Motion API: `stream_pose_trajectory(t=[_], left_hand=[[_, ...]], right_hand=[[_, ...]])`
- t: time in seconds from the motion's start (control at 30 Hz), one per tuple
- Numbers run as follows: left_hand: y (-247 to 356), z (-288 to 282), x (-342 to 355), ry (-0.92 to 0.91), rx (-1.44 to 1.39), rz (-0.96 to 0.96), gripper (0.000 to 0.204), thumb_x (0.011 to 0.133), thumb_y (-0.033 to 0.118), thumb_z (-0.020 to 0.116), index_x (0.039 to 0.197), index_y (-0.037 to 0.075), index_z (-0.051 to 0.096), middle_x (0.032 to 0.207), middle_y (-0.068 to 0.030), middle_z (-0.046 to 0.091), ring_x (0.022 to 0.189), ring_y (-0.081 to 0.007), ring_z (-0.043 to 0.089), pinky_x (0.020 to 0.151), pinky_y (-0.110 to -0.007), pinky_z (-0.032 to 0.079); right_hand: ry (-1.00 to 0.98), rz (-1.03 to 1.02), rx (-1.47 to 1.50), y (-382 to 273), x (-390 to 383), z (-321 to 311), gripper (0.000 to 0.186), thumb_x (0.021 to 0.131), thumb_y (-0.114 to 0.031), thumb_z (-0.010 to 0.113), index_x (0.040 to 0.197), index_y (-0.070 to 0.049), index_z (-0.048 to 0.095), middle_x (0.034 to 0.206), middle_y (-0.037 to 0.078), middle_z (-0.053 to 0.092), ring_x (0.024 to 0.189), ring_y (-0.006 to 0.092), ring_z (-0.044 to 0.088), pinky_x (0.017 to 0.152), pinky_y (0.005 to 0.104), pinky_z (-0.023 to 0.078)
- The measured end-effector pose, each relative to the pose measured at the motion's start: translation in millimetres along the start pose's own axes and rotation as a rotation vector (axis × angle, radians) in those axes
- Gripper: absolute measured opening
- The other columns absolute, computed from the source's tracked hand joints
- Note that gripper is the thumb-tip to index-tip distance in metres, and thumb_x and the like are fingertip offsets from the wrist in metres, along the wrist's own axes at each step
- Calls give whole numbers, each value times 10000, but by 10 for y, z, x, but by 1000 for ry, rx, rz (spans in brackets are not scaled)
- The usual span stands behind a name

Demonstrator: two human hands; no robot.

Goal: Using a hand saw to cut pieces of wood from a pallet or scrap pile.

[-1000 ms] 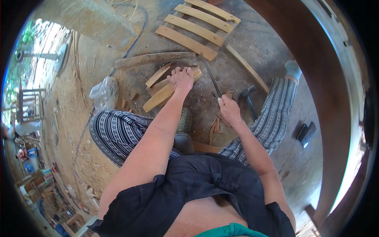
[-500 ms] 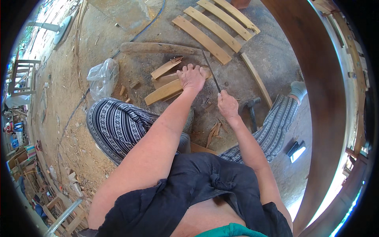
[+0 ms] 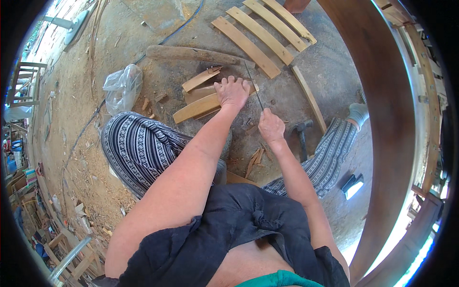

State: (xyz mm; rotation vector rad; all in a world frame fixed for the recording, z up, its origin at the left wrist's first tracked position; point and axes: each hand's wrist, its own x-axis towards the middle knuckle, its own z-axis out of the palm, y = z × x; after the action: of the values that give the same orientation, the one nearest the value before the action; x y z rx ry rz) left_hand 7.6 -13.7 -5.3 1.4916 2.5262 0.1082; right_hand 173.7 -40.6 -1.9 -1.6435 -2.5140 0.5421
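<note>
Less gap now parts the rod, gripped in your right hand, from the slat under your spread left hand; bag contents unclear.

A crumpled clear plastic bag lies on the floor, near a blue cord. A dark wooden frame stands at left; a dark device with a bright face lies at right.
</note>
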Motion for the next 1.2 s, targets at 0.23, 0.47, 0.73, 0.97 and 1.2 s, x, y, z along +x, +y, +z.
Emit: stream_pose_trajectory(t=[0.23,0.47,0.73,0.97,1.2], left_hand=[[-2,-9,-2,-3,-31,-11,387,926,382,365,1101,192,653,1172,-65,579,1129,-265,498,980,-534,296],[-22,0,-20,30,-29,39,381,929,371,359,1092,201,659,1157,-49,600,1117,-250,508,950,-511,310],[-13,-2,-19,19,-40,9,390,930,370,361,1110,199,661,1160,-39,606,1110,-244,513,954,-502,305],[-17,-65,-32,6,-32,31,385,930,370,366,1108,204,663,1157,-38,606,1112,-243,513,966,-510,303],[-19,-9,-28,15,-15,27,384,929,372,367,1110,210,664,1153,-45,606,1114,-247,512,963,-521,309]], right_hand=[[-20,8,11,75,-388,-98,155,918,-216,480,840,-85,507,664,167,638,638,365,650,570,465,516],[20,-22,14,0,-102,-4,161,924,-225,474,838,-91,499,662,174,633,640,363,647,566,475,508],[-89,67,14,30,-377,-107,192,937,-247,439,862,-83,505,701,199,640,685,383,651,607,497,512],[48,-25,40,-39,-66,-26,211,937,-258,457,826,-84,501,686,188,638,662,372,649,584,497,508],[-65,56,-23,143,-538,-42,184,938,-235,452,839,-91,509,668,175,638,641,364,648,577,484,510]])
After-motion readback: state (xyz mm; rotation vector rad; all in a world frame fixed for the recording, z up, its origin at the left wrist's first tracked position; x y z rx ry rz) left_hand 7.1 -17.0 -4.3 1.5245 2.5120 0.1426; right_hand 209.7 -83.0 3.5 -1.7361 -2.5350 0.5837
